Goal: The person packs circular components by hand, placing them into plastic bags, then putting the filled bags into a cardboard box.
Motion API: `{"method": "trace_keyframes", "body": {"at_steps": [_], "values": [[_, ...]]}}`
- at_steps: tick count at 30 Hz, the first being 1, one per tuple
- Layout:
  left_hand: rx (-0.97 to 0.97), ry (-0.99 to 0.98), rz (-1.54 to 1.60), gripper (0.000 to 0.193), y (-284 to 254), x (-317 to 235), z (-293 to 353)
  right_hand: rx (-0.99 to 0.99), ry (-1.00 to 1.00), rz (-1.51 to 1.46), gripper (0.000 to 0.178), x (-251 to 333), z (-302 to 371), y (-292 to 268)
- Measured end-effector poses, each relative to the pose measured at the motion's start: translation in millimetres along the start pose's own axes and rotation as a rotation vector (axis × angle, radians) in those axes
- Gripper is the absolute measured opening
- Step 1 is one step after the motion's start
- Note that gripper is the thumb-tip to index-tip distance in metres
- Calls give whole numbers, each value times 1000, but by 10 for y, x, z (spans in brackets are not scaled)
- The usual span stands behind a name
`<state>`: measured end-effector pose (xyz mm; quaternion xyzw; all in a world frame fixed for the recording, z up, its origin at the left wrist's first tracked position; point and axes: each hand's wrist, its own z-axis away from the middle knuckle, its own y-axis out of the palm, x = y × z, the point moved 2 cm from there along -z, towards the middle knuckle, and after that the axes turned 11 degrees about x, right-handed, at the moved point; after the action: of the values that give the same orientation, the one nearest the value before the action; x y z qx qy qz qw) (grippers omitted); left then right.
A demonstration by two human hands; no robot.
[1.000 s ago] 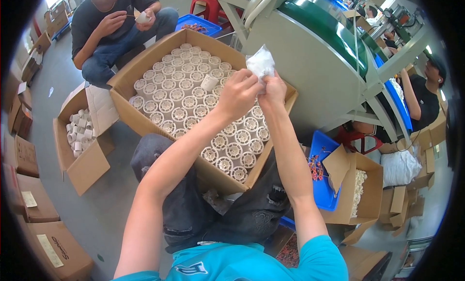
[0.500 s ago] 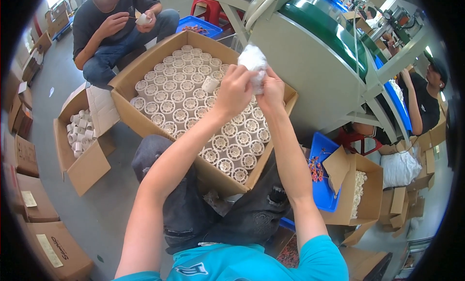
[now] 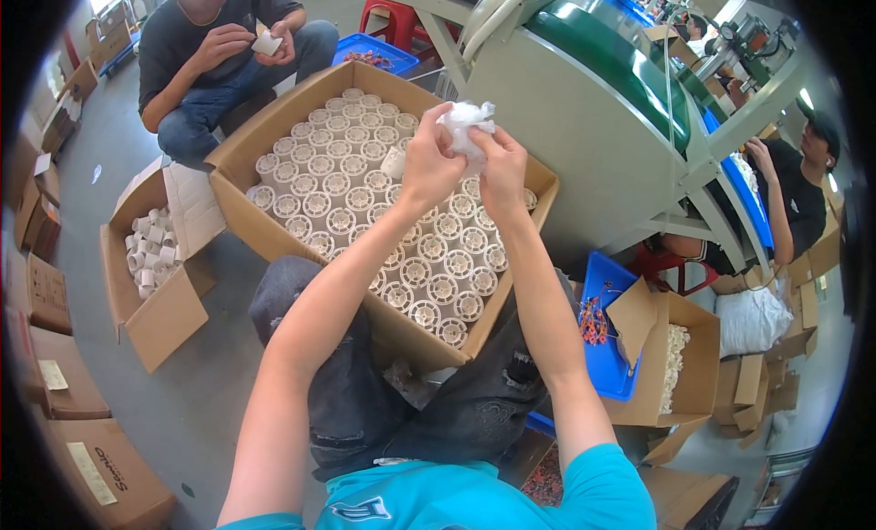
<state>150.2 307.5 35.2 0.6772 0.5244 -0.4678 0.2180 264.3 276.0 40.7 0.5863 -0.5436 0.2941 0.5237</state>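
Both hands are raised over the far right part of a large open cardboard carton (image 3: 248, 221). Between them is a crumpled, thin white plastic bag (image 3: 469, 121). My left hand (image 3: 429, 165) grips its left side with bent fingers. The right side of the bag is pinched by my right hand (image 3: 503, 176). Whether anything is inside the bag cannot be made out. Below, rows of round white plastic parts (image 3: 416, 272) stand in the carton, open ends up. One white cylindrical part (image 3: 393, 162) lies on top of them, just left of my left hand.
A co-worker (image 3: 196, 60) sits beyond the carton, holding a small white part (image 3: 266, 43). A smaller carton (image 3: 166, 327) of white cylinders is at left. A grey machine (image 3: 557, 133) stands at far right; a blue tray (image 3: 620, 373) and another carton (image 3: 701, 347) are nearer.
The bag has come down slightly, and its shape has become looser and more crumpled. My hands have parted a little. The co-worker has turned the white part in hand.
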Motion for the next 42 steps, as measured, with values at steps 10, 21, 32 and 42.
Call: {"method": "trace_keyframes", "body": {"at_steps": [10,21,32,42], "values": [[138,245,-6,61,187,-122,154,-111,12,-174,33,82,26,-90],[-17,531,-262,82,104,-351,111,-236,-125,-258,27,148,-70,-325],[562,79,149,100,207,-31,216,-57,174,-422,14,181,41,-44],[263,-528,1964,66,372,120,46,-153,-772,1280,19,-36,178,236]]}}
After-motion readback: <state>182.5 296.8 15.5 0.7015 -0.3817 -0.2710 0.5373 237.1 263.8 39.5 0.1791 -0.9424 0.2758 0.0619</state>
